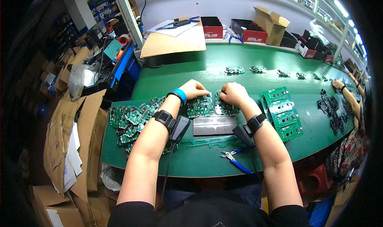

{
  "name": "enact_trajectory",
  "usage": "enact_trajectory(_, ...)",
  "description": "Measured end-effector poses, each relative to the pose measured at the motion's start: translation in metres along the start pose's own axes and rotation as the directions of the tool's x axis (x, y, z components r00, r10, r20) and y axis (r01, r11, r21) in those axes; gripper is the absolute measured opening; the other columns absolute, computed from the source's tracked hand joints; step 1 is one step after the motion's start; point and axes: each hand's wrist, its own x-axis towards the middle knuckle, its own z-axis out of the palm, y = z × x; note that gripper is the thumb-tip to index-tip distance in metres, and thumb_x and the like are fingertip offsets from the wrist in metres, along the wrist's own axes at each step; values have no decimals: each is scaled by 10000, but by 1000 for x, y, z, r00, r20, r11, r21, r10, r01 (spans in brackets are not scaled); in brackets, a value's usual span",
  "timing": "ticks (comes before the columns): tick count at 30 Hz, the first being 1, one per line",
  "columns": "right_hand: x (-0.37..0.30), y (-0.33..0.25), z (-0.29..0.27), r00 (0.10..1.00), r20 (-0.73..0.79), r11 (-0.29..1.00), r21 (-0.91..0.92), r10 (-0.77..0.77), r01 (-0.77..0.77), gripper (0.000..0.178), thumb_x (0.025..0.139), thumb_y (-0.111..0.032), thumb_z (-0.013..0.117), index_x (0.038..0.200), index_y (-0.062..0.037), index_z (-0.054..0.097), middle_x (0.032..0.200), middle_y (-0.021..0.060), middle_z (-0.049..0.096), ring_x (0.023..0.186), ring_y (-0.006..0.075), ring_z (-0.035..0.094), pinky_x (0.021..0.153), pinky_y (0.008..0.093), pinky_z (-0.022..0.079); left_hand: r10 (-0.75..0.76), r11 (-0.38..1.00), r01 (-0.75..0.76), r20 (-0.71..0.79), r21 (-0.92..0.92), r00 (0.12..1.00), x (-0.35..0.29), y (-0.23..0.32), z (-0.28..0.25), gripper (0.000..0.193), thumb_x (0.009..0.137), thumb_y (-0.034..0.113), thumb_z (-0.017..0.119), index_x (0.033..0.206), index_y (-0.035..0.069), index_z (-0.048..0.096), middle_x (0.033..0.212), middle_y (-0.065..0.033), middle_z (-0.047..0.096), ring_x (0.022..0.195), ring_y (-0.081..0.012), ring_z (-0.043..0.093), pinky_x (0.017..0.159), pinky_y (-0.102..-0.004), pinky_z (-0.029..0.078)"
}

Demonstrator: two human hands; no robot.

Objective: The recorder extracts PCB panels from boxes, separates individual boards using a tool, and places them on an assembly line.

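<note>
My left hand (193,90) is closed at the top edge of a green circuit board (200,107), fingertips pinched together on it. Just to the right, my right hand (234,94) curls over a second board (226,108), covering its upper part. Both boards stand at the back edge of a flat grey metal block (214,126). Thin green board offcuts (213,142) lie in front of the block. Blue-handled cutters (237,161) rest open-jawed near the table's front edge.
A heap of populated boards (135,121) lies left; stacked board panels (282,113) lie right. Small assemblies (258,69) line the green table (179,77) farther back. Dark parts (333,110) lie near a co-worker's arm (350,98). Cardboard boxes (89,147) stand at left.
</note>
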Motion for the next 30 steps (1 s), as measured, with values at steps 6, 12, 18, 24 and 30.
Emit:
enact_trajectory(6,-1,14,-1,990,-118,973,228,73,-44,282,695,-284,588,819,-45,673,844,189,640,825,352,615,770,406,495,-87,984,52,-206,-168,975,-10,-7,-11,345,752,300,732,887,-9,660,792,-43,646,722,-106,564,678,-243,454)
enact_trajectory(12,-50,6,-32,880,-473,844,456,-37,281,211,717,-146,622,852,15,637,775,178,611,722,311,608,655,355,485,-317,869,51,-476,-492,820,-13,-5,-44,298,674,238,795,793,44,602,667,1,556,547,-98,445,479,-269,350)
enact_trajectory(18,-89,1,-24,983,-169,727,667,-67,164,243,705,-156,669,868,23,650,795,175,636,721,261,628,647,329,492,-366,880,26,-640,-475,676,80,-30,-27,310,605,170,827,721,-1,596,654,-45,563,569,-137,500,511,-324,429)
enact_trajectory(24,-95,-4,-15,982,-145,667,721,-124,191,239,715,-133,658,899,19,645,774,159,625,689,254,618,634,313,488,-476,876,189,-726,-444,496,125,-66,-16,471,496,307,865,734,-37,647,789,-165,660,701,-245,625,710,-351,512)
enact_trajectory(30,-101,1,-24,976,-162,660,719,-148,219,219,713,-116,654,885,17,634,747,143,604,662,246,590,597,316,466,-445,895,125,-860,-427,250,98,-71,-64,294,596,220,829,636,5,632,684,-135,655,606,-238,613,657,-368,506)
